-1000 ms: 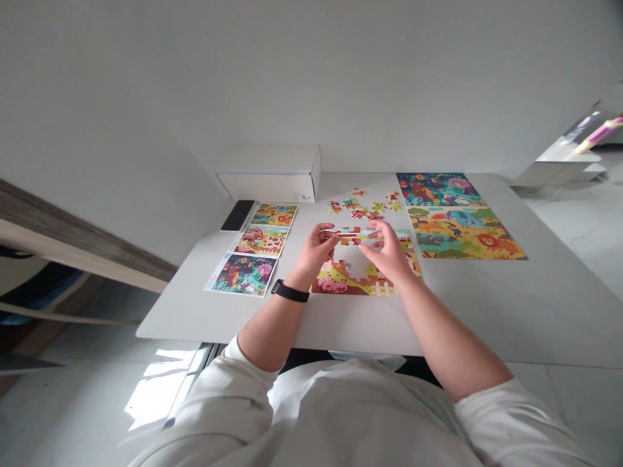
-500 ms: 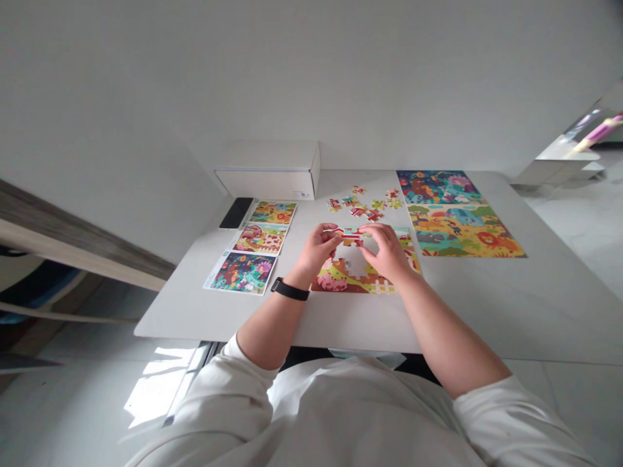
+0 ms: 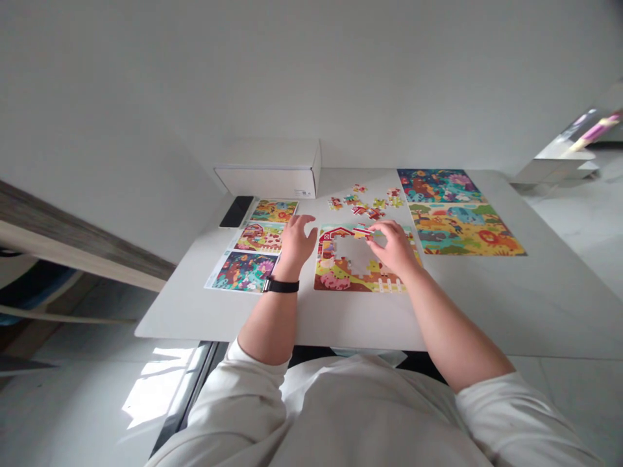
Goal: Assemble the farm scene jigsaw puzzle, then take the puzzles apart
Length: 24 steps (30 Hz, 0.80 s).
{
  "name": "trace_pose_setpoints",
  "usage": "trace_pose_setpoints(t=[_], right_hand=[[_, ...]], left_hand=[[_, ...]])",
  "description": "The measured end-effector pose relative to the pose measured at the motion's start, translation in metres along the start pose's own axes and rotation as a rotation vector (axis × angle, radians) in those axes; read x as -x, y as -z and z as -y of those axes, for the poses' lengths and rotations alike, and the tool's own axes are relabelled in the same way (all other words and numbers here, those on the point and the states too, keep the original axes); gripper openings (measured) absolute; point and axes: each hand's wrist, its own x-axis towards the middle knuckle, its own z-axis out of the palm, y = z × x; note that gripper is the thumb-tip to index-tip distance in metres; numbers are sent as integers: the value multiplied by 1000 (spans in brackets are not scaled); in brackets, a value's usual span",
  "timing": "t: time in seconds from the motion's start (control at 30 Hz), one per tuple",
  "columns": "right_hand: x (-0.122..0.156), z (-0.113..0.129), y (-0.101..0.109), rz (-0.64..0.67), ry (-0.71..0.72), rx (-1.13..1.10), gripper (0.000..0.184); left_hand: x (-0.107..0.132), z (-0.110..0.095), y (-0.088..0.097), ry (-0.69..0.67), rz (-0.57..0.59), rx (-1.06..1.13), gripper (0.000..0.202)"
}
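A farm jigsaw puzzle (image 3: 335,280) lies on the table in front of me, its border joined around a gap in the middle. My right hand (image 3: 393,246) is over its upper right part, thumb and fingers pinching a puzzle piece (image 3: 362,231) with a red and white stripe. My left hand (image 3: 298,241) is held apart to the left of the puzzle, above the edge of the picture cards, its fingers curved and spread with nothing in them. Behind the puzzle lie several loose puzzle pieces (image 3: 376,213) in a scattered group.
Three small picture cards (image 3: 260,236) lie in a column at left, beside a black phone (image 3: 236,212). A white box (image 3: 265,182) stands at the back against the wall. Two finished puzzles, a dark one (image 3: 440,186) and a yellow one (image 3: 464,230), lie at right.
My left hand has let go of the puzzle piece and moved left, opening its fingers. My right hand keeps the piece and has shifted slightly right, so the puzzle's gap shows more.
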Motion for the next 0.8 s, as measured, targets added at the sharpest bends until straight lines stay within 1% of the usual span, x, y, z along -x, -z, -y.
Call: trace_pose_setpoints(t=[0.1,0.17,0.23,0.3,0.37,0.53,0.67,0.8], right_hand=[[-13,1,0,75,-44,13,19],[-25,3,-2,135,-45,24,18],[-37,4,-7,195,-29,31,16],[-45,5,-15,246,-20,33,15],[-47,4,-25,281,-20,30,15],[-37,-2,-46,301,11,10,18],[-30,-8,-54,275,57,13,19],[-27,-11,-57,277,59,45,20]], left_hand=[[5,2,-4,-84,151,-142,24],[7,2,-11,-120,247,-173,26],[8,3,-17,-151,308,-177,30],[9,5,-23,-164,337,-173,35],[10,6,-26,-154,345,-171,39],[12,-2,-26,-98,383,-249,44],[13,-12,-20,-68,433,-316,46],[12,-14,-18,-71,447,-297,44]])
